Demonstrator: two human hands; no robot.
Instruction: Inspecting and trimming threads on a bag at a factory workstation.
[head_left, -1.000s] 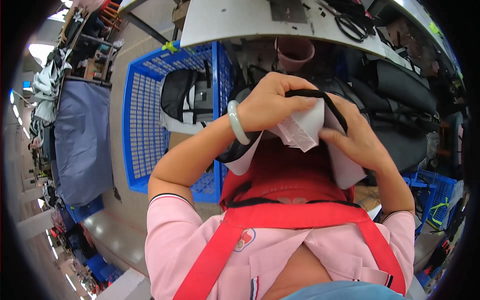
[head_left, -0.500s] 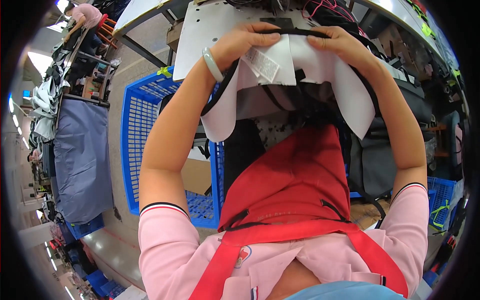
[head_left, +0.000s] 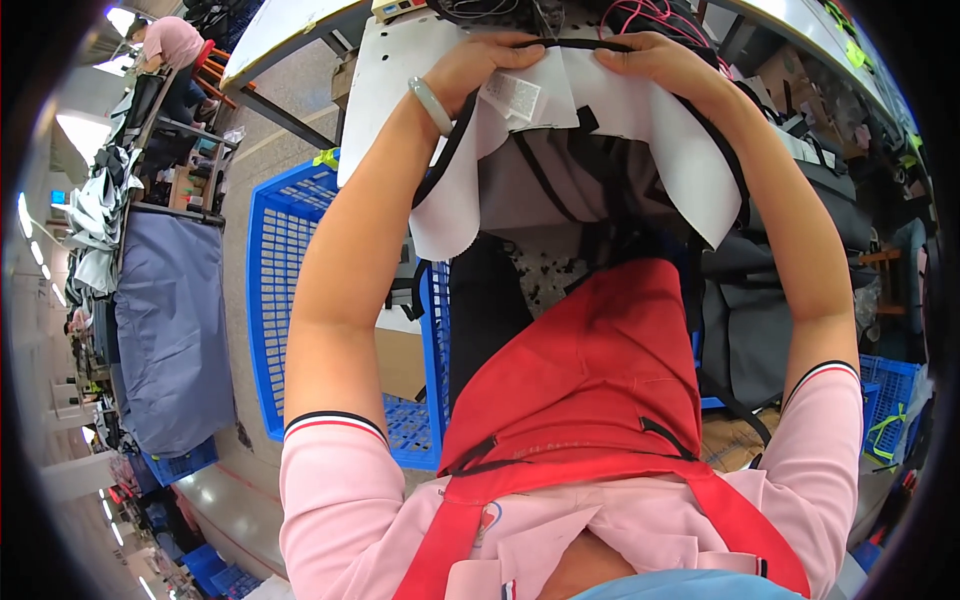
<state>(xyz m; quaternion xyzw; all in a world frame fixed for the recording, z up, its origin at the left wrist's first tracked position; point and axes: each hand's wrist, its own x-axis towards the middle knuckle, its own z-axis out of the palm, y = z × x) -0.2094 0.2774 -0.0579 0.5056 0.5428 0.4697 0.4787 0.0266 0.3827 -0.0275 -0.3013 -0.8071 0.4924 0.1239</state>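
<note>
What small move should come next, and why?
Perhaps ease the curved, black-bound white fabric panel onto the flat white tabletop: the left hand and right hand pinch its upper edge, which appears over the tabletop, while its sides hang loose.

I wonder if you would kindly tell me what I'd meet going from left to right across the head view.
Grey-blue cloth cover → large blue crate → left hand, holding the black-edged white piece → right hand, also holding it → smaller blue crate.
</note>
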